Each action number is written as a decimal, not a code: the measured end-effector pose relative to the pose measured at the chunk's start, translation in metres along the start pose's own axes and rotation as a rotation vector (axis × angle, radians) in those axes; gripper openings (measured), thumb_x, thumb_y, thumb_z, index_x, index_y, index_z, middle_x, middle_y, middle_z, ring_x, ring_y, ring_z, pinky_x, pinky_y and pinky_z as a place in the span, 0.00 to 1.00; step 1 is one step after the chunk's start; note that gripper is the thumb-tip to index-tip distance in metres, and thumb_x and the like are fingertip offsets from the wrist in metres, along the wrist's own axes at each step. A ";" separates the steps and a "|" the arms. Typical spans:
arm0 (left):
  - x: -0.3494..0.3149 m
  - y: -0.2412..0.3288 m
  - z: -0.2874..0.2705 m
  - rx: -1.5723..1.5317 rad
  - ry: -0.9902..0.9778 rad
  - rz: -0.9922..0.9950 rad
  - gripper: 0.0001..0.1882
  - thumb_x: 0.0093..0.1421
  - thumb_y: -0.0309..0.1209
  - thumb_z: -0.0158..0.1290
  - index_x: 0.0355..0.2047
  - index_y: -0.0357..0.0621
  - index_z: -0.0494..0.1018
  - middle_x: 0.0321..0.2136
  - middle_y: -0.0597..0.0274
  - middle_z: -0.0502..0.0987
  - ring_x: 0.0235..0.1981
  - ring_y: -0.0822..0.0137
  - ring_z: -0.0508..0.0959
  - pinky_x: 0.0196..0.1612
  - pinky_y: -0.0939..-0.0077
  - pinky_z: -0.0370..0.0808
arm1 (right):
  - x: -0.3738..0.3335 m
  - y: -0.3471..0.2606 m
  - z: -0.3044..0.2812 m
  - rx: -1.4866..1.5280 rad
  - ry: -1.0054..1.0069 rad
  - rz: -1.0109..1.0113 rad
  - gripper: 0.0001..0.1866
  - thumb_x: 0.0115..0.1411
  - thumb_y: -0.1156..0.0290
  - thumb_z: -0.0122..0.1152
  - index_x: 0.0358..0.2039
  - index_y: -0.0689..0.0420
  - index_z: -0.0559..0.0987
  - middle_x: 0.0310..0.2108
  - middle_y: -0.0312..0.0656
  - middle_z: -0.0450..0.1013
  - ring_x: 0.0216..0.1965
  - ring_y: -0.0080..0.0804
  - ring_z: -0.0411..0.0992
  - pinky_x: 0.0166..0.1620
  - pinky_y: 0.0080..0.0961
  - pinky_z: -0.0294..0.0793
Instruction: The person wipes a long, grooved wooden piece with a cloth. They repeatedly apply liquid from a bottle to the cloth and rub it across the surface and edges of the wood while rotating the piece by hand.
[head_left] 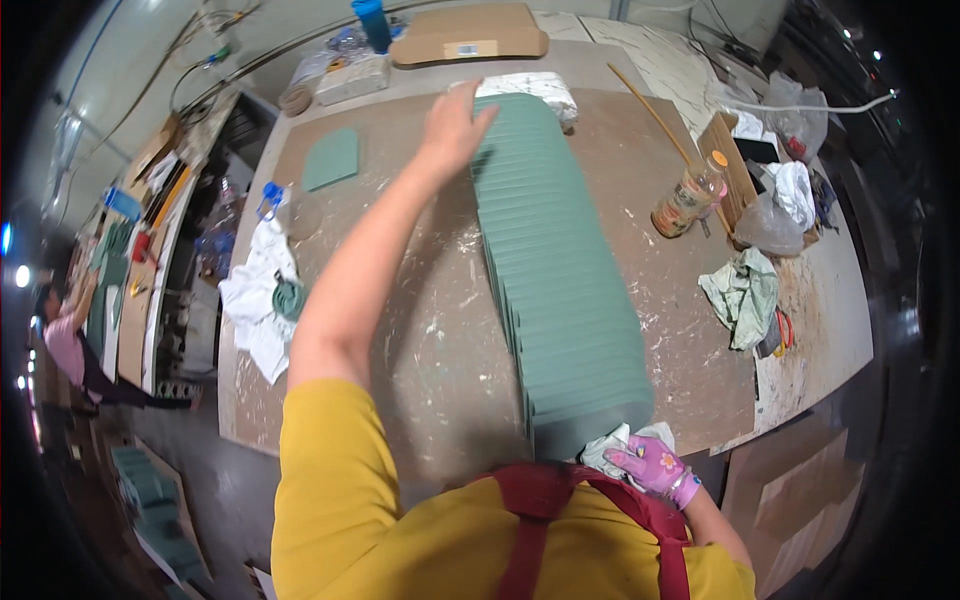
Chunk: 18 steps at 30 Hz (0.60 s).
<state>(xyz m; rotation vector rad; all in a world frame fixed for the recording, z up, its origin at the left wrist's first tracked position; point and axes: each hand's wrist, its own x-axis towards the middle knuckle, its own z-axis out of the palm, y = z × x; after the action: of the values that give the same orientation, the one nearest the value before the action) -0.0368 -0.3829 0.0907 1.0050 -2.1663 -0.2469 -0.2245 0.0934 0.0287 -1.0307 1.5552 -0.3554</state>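
Note:
A long row of green, round-cornered panels [555,250] runs from the far side of the table to my body, packed face to face. My bare left hand [455,132] is stretched out at the row's far left end, thumb and fingers apart. Whether it touches the panels I cannot tell. My right hand [655,465], in a pink-purple glove with a flower print, grips a crumpled white cloth [603,452] against the nearest panel's lower right edge. Behind the row's far end lies a white wrapped bundle [540,88]. A single green panel [332,160] lies flat at the left.
A white cloth [262,290] with a green roll lies left. To the right are a bottle with an orange cap [690,195], a thin stick [650,112], a crumpled pale cloth [742,298] and plastic bags. A cardboard box [468,32] stands behind. Another person [68,340] works far left.

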 end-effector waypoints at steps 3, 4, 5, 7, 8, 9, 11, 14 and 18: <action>0.055 -0.060 0.052 0.171 0.026 0.029 0.29 0.59 0.49 0.47 0.54 0.42 0.65 0.50 0.51 0.71 0.52 0.48 0.69 0.53 0.53 0.65 | -0.002 -0.028 0.011 0.150 0.042 0.112 0.19 0.61 0.56 0.55 0.40 0.60 0.78 0.34 0.41 0.77 0.35 0.26 0.72 0.41 0.24 0.69; 0.064 -0.061 0.073 0.210 -0.033 -0.023 0.29 0.59 0.51 0.46 0.52 0.42 0.67 0.50 0.50 0.71 0.51 0.49 0.70 0.53 0.54 0.66 | -0.004 -0.030 0.013 0.240 0.093 0.120 0.18 0.60 0.57 0.55 0.40 0.61 0.78 0.34 0.40 0.77 0.35 0.24 0.72 0.41 0.24 0.69; 0.070 -0.058 0.082 0.268 -0.092 -0.077 0.29 0.60 0.52 0.45 0.51 0.41 0.69 0.50 0.50 0.71 0.51 0.49 0.70 0.52 0.54 0.67 | -0.004 -0.031 0.016 0.328 0.132 0.118 0.18 0.60 0.58 0.56 0.39 0.61 0.78 0.34 0.38 0.77 0.35 0.23 0.71 0.41 0.23 0.69; 0.078 -0.051 0.092 0.307 -0.214 -0.076 0.30 0.60 0.55 0.44 0.48 0.40 0.71 0.50 0.47 0.71 0.50 0.48 0.71 0.51 0.56 0.68 | -0.002 -0.026 0.023 0.351 0.219 0.147 0.17 0.60 0.58 0.55 0.38 0.61 0.79 0.32 0.37 0.77 0.35 0.22 0.71 0.40 0.23 0.69; 0.081 -0.050 0.094 0.369 -0.308 -0.087 0.32 0.59 0.57 0.42 0.45 0.40 0.74 0.50 0.44 0.71 0.49 0.47 0.72 0.50 0.57 0.69 | 0.001 -0.021 0.026 0.337 0.239 0.156 0.18 0.60 0.58 0.56 0.37 0.62 0.78 0.31 0.36 0.76 0.34 0.21 0.70 0.40 0.22 0.69; 0.084 -0.050 0.095 0.362 -0.321 -0.078 0.32 0.59 0.57 0.42 0.45 0.40 0.74 0.50 0.44 0.71 0.49 0.47 0.72 0.50 0.57 0.69 | 0.004 -0.017 0.030 0.322 0.256 0.162 0.18 0.60 0.58 0.56 0.37 0.62 0.78 0.30 0.35 0.76 0.33 0.21 0.70 0.39 0.22 0.68; 0.087 -0.056 0.095 0.394 -0.315 -0.043 0.32 0.58 0.58 0.42 0.40 0.40 0.77 0.46 0.43 0.73 0.47 0.48 0.74 0.49 0.58 0.71 | 0.007 -0.014 0.037 0.335 0.300 0.156 0.18 0.59 0.58 0.57 0.36 0.62 0.78 0.28 0.35 0.75 0.31 0.20 0.68 0.38 0.22 0.68; 0.082 -0.046 0.087 0.272 -0.388 -0.047 0.33 0.57 0.59 0.43 0.43 0.39 0.74 0.40 0.43 0.76 0.43 0.47 0.75 0.47 0.59 0.71 | 0.016 -0.009 0.040 0.445 0.364 0.090 0.16 0.57 0.58 0.60 0.33 0.61 0.78 0.26 0.39 0.74 0.28 0.23 0.68 0.35 0.23 0.68; 0.055 -0.010 0.068 0.172 -0.469 0.005 0.33 0.57 0.58 0.43 0.44 0.39 0.71 0.37 0.42 0.77 0.41 0.46 0.77 0.46 0.59 0.71 | 0.043 0.057 0.048 0.126 0.430 0.017 0.16 0.55 0.60 0.61 0.31 0.62 0.78 0.26 0.47 0.73 0.30 0.30 0.70 0.34 0.29 0.68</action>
<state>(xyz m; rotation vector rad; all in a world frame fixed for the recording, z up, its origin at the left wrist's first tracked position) -0.1013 -0.4372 0.0668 1.1216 -2.6495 -0.3236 -0.2011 0.1081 -0.0528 -0.8788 1.8938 -0.6885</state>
